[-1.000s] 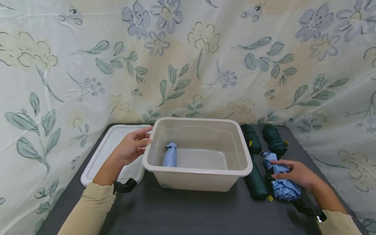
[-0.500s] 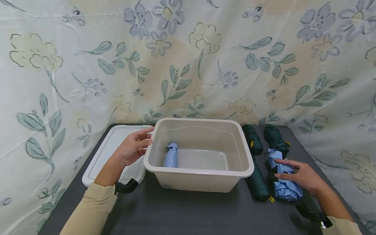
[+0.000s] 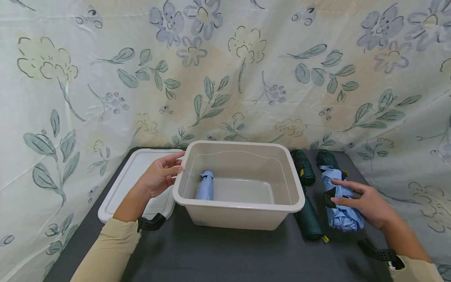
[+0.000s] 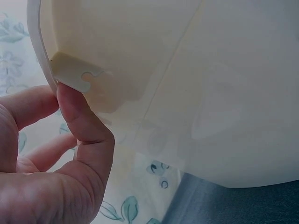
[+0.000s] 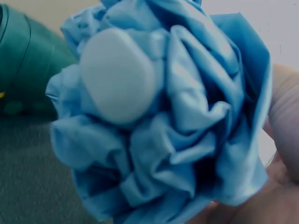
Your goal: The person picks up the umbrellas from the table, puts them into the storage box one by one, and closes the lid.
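My left hand (image 3: 160, 175) pinches the left rim of a beige plastic bin (image 3: 243, 217); the left wrist view shows the thumb and a finger (image 4: 37, 107) at the bin's edge (image 4: 39, 51). Inside the bin, at its left, lies a light blue folded umbrella (image 3: 205, 187). On the right, my right hand (image 3: 366, 203) grips another light blue folded umbrella (image 3: 343, 215) with a dark patch on its side. Its crumpled cloth and pale rounded end (image 5: 117, 77) fill the right wrist view.
Several dark green folded umbrellas (image 3: 310, 221) lie right of the bin, with yellow tags. A white lid (image 3: 123, 188) lies left of it on the dark grey table (image 3: 225, 254). A flowered cloth (image 3: 225, 78) hangs close behind.
My right hand has raised the light blue umbrella slightly from among the green ones, shifting it a little up and right. The left hand keeps its place on the bin's rim.
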`<action>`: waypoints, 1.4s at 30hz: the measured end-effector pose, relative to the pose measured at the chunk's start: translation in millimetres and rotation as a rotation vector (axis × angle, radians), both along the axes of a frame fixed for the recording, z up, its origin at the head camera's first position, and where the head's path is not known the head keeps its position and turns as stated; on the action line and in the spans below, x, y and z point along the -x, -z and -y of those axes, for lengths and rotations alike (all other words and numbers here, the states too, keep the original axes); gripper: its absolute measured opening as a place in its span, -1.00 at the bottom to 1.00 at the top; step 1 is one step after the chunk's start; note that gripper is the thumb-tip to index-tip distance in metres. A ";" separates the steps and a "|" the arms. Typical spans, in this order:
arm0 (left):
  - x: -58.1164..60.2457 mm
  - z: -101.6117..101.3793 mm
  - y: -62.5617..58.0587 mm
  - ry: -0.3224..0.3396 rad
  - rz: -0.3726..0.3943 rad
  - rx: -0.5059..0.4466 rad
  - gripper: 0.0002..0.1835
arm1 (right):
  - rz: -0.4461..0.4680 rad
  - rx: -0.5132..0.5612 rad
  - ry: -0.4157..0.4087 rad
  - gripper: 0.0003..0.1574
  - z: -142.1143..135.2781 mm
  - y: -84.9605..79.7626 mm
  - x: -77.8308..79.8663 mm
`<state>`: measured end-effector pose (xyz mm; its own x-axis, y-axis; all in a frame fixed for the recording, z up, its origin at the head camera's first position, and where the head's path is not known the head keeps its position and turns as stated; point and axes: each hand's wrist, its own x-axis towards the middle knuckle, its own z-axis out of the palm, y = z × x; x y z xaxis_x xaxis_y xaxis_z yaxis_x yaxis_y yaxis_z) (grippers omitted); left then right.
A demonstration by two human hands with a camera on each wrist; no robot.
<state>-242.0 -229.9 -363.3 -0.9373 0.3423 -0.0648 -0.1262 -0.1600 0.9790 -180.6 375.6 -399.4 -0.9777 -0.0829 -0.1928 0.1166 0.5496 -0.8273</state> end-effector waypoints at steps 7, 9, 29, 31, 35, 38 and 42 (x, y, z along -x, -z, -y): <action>0.4 -0.7 0.0 -0.004 0.005 0.006 -0.28 | -0.039 0.008 0.006 -0.07 12.5 -18.9 0.3; 0.8 -0.4 0.4 0.000 -0.001 0.006 -0.27 | -0.046 0.025 0.011 -0.06 15.9 -24.3 0.8; 4.1 0.6 -3.9 -0.010 0.012 -0.013 -0.26 | 0.008 0.177 -0.010 -0.17 39.5 -78.8 12.5; 4.2 0.4 -3.0 -0.008 0.012 -0.012 -0.26 | 0.016 0.181 -0.017 -0.17 42.6 -82.7 12.7; 4.5 -0.6 -1.5 -0.008 0.012 -0.014 -0.25 | 0.029 0.191 -0.028 -0.14 49.7 -89.9 14.7; 4.9 -1.7 -0.1 -0.005 0.013 -0.017 -0.25 | 0.031 0.182 -0.035 -0.13 54.6 -95.2 18.3; 5.0 -2.4 2.1 -0.005 0.012 -0.014 -0.26 | 0.019 0.147 -0.062 -0.12 61.9 -101.5 24.0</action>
